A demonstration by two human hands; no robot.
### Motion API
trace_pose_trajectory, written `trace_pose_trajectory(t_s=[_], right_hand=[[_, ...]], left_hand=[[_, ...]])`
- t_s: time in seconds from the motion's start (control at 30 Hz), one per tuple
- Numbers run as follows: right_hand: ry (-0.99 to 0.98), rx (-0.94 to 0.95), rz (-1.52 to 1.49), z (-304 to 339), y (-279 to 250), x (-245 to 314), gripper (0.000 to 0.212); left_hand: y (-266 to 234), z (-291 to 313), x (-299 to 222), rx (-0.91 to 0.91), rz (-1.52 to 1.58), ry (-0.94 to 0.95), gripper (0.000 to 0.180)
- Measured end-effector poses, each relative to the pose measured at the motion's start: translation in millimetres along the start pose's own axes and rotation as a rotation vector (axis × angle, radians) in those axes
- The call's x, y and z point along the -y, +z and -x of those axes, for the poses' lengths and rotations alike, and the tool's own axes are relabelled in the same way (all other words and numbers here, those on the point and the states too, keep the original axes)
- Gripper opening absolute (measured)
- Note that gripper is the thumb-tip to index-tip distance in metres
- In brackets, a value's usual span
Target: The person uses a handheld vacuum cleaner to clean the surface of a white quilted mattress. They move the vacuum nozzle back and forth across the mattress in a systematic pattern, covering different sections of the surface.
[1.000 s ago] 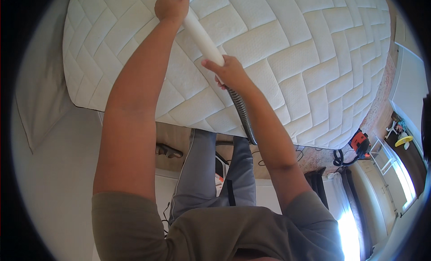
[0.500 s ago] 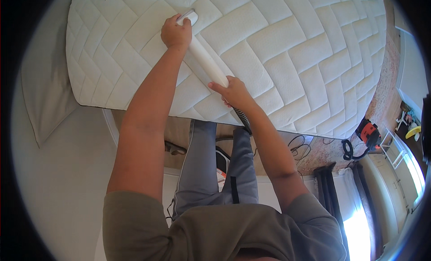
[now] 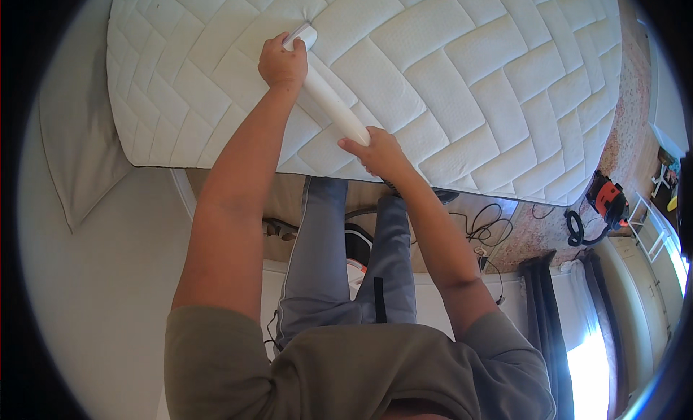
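Note:
A white vacuum wand [image 3: 336, 106] slants over the pale quilted mattress [image 3: 447, 73]. Its flat nozzle [image 3: 307, 36] touches the mattress cover, which puckers into a small crease at the tip. My left hand [image 3: 283, 62] is wrapped round the wand just behind the nozzle, thumb on top. Lower down, my right hand [image 3: 379, 153] grips the wand's near end, thumb pointing left along it. Only a bit of the dark ribbed hose [image 3: 390, 183] shows below my right hand; my forearm hides part of it.
Black cords [image 3: 491, 229] lie coiled on the floor, right of my legs. Farther right stands a red and black canister vacuum [image 3: 610, 201]. Between my legs is a partly hidden black, white and orange machine [image 3: 356, 243]. Dark curtains [image 3: 541, 304] hang lower right; a grey headboard [image 3: 79, 153] is left.
The nozzle has shifted slightly toward me over the mattress, and the cover now creases at its tip. Both hands keep their grip. My view has turned a little, so the room appears shifted.

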State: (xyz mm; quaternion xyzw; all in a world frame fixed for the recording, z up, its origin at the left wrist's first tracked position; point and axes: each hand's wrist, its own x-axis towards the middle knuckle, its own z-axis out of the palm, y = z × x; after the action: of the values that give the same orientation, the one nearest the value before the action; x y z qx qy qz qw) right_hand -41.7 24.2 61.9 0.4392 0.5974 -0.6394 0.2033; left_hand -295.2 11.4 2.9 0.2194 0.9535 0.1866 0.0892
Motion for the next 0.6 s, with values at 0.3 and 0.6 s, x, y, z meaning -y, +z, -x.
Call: trace_pose_trajectory(t_s=[0.3,0.6], right_hand=[[0.029,0.015,-0.007,36.4,-14.7,-23.3,0.064],[0.054,0.005,-0.012,68.2,-20.2,-65.7,0.065]], left_hand=[[11.9,41.1,-6.9,-0.007,-0.074,0.065,0.044],[13.5,91.6,-28.4,0.066,-0.063,0.055,0.035]])
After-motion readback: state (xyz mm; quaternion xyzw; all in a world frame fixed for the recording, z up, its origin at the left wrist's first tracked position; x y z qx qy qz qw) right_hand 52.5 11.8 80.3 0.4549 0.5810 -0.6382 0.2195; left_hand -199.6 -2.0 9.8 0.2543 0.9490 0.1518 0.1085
